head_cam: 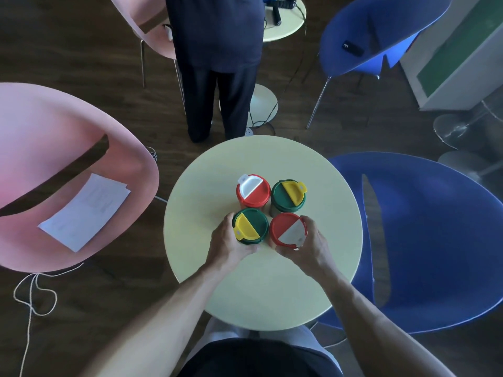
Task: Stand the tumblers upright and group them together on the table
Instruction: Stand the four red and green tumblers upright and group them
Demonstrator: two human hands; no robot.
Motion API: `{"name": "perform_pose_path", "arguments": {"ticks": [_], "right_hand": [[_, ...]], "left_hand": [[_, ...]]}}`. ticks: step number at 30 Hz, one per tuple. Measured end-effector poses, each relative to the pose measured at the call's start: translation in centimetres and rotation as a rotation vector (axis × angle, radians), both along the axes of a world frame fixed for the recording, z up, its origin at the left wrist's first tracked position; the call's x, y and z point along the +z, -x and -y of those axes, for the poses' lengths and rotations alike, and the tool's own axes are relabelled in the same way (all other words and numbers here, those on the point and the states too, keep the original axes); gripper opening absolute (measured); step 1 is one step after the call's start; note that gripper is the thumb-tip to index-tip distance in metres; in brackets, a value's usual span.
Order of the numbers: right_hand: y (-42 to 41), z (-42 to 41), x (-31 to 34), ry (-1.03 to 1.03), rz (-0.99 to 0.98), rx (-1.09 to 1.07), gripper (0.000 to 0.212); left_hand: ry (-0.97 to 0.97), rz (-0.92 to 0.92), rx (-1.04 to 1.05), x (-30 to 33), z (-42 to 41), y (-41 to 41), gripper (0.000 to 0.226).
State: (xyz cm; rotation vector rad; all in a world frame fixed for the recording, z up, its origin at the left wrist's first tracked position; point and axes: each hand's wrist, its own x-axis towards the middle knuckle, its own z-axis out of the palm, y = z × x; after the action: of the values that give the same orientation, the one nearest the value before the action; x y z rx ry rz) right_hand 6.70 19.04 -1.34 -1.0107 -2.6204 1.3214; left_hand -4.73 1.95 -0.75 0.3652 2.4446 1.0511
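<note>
Where the head camera looks down, four tumblers stand upright in a tight two-by-two cluster near the middle of the round pale-yellow bench [272,289]. At the far left is a red-lidded tumbller with a white flap [253,191], and just beside it, far right, a green-lidded tumbler with a yellow flap [289,195]. The left hand [227,242] curls its fingers round the near-left green-lidded tumbler [250,226], thumb wrapped under its near side. The right hand [309,246] grips the near-right red-lidded tumbler [288,229], fingers bent round its right side and thumb at its near edge. These two near tumblers almost touch each other and the far pair. A pink chair [68,164] holding sheets of paper [85,210] sits left of the bench, a blue chair [424,240] right. Beyond the bench stands another person in dark clothes [215,63].
</note>
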Motion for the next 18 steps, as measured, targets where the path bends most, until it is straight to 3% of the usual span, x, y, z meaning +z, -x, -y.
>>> {"name": "perform_pose_path", "arguments": {"ticks": [8,18], "right_hand": [[-0.1,-0.3,0.13,0.017,-0.013,-0.001,0.088],[-0.07,-0.49,0.17,0.01,-0.016,0.034,0.089]], "left_hand": [[-0.043,0.015,0.003,0.37,0.23,0.42,0.084],[-0.047,0.028,-0.004,0.42,0.18,0.68,0.088]]}}
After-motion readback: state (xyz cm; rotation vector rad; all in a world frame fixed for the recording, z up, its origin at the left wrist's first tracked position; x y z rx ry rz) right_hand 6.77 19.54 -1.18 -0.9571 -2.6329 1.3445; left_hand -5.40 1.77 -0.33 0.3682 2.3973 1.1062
